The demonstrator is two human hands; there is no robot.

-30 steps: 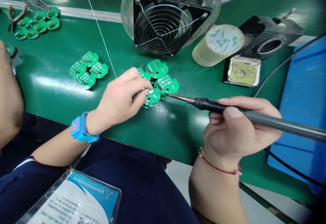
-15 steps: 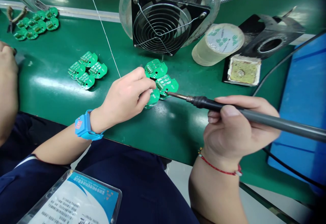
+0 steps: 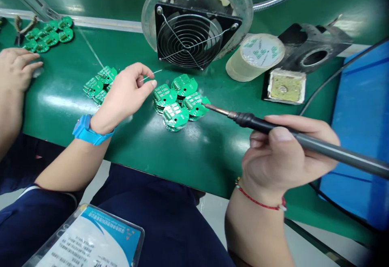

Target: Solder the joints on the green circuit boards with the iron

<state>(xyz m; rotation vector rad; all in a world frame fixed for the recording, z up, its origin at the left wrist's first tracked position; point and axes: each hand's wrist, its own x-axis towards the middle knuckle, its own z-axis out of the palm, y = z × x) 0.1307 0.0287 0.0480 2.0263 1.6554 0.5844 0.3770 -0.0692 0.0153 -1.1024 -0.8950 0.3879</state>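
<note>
My right hand [image 3: 288, 149] grips a soldering iron [image 3: 261, 126] by its dark handle. The iron's tip is at the right edge of a stack of green circuit boards [image 3: 192, 103]; whether it touches is hard to tell. Pinched in my left hand [image 3: 127, 92] is a thin length of solder wire [image 3: 156, 72], its free end pointing up and right. That hand is just left of the grouped board stacks, apart from them. Boards in the group carry small green components. Behind my left hand lies a second board group [image 3: 93, 87], partly hidden.
A fan with a wire guard [image 3: 187, 42] stands at the back. Right of it are a tape roll [image 3: 255, 58], a soldering iron stand [image 3: 316, 50] with a sponge [image 3: 287, 86], and a blue bin [image 3: 361, 137]. At left are another person's hand [image 3: 15, 72] and more boards [image 3: 50, 34].
My left hand has moved left and up, away from the boards, taking the solder wire with it. The iron's tip has shifted slightly. The other person's hand has come further into view.
</note>
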